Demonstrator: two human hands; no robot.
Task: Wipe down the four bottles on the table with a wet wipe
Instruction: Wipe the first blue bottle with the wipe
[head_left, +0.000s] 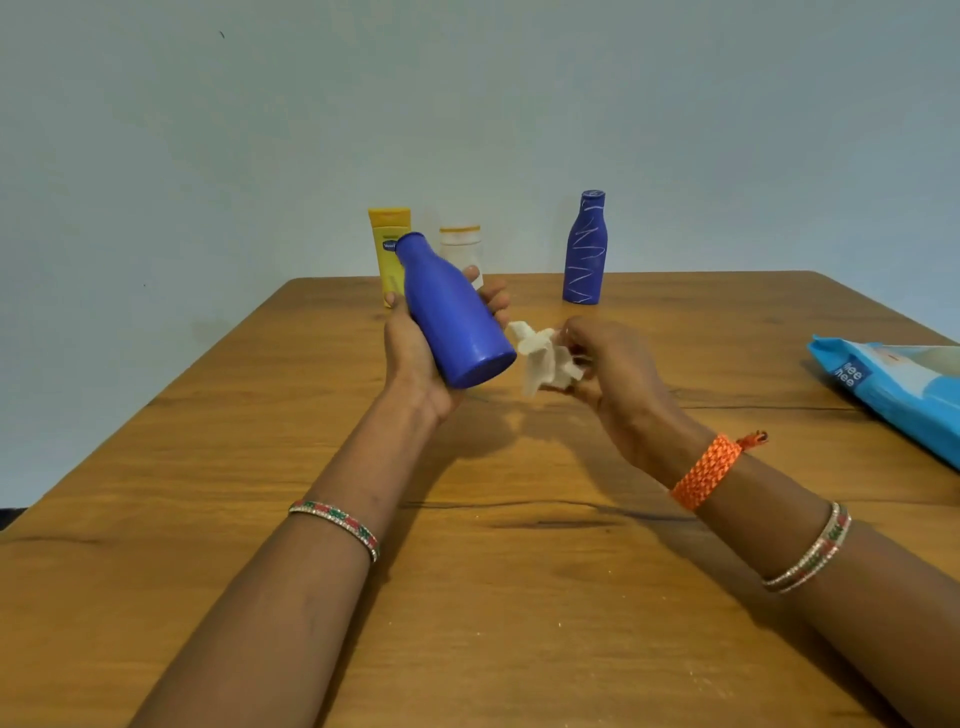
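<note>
While plain blue bottle (454, 312) is gripped by curled fingers of left hand (421, 358), it is held tilted above table (467, 597), base toward camera. Crumpled wet wipe (545, 361) is pinched by fingers of right hand (618, 379), just beside bottle base, apart. Yellow tube (387, 249), clear jar (462, 247), patterned blue bottle (586, 249) are stood upright at far edge. Wipes pack (904, 384) is seen at right.

View: we have one, head-worn, wide-angle | Facing: forward and down across the worktop (519, 597) toward a plain wall (467, 104) | Nearness: our forearms enter from the bottom edge, hands at mid-frame, close | Far limit: worktop's back edge against the wall | Shared coverage: none, single view
</note>
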